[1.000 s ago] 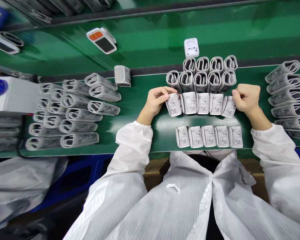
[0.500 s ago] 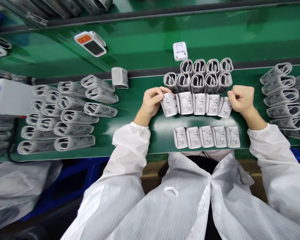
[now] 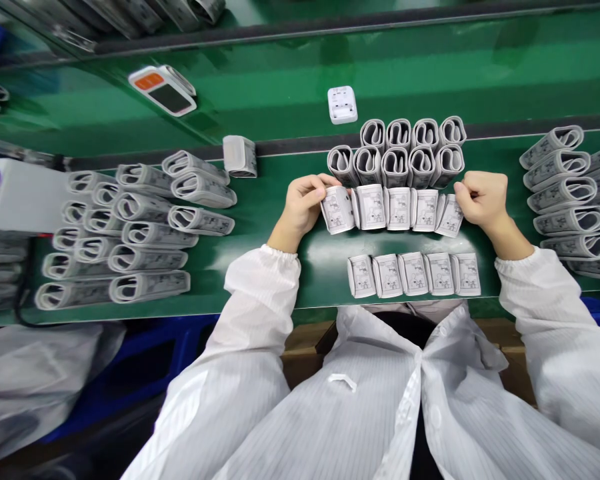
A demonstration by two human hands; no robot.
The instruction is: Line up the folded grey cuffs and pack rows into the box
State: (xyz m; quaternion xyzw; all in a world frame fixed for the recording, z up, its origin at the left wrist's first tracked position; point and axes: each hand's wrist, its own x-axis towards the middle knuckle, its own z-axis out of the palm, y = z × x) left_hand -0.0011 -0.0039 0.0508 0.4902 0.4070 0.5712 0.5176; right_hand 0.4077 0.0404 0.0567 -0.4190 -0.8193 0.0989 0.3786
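A row of several rolled grey wrist cuffs with printed drawings is squeezed between my two hands. My left hand pinches the cuff at the row's left end, thumb in front and fingers behind. My right hand is curled closed, its thumb and bent forefinger against the tilted cuff at the right end. Directly behind stand two rows of rolled cuffs, coiled ends up. Nearer my body, another row of printed cuffs lies on the green table.
More rolled cuffs lie in groups at the left and right. One cuff stands alone near the dark rail. On the green strip beyond are a wrist blood pressure monitor and a small white plastic part. A white box stands far left.
The monitor and the white plastic part on the green strip beyond the rail have shifted left. My hands and the cuffs between them have hardly moved.
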